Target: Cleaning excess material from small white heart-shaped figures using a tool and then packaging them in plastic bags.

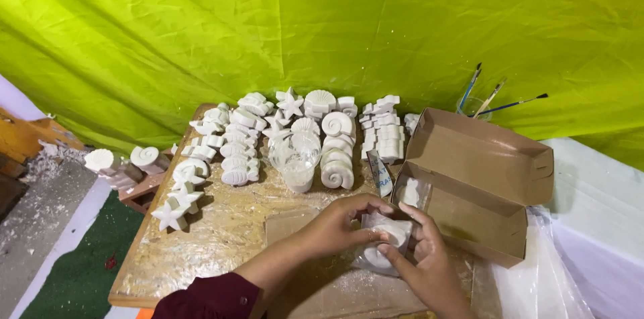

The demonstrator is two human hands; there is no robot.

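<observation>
A small white plaster cast in a clear plastic wrap (389, 237) is gripped by both the left hand (339, 224) and the right hand (419, 258) — held low over the wooden board (221, 238), just beside the open brown cardboard box (483, 185), so it is supported from both sides.

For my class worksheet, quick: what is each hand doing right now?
Left hand: fingers closed on the white plaster piece in clear wrap.
Right hand: fingers closed on the same piece from below.

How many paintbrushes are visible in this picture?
3, all standing together in a clear cup behind the open cardboard box: left brush, middle brush, right brush leaning rightward. More may be hidden behind the box.
</observation>
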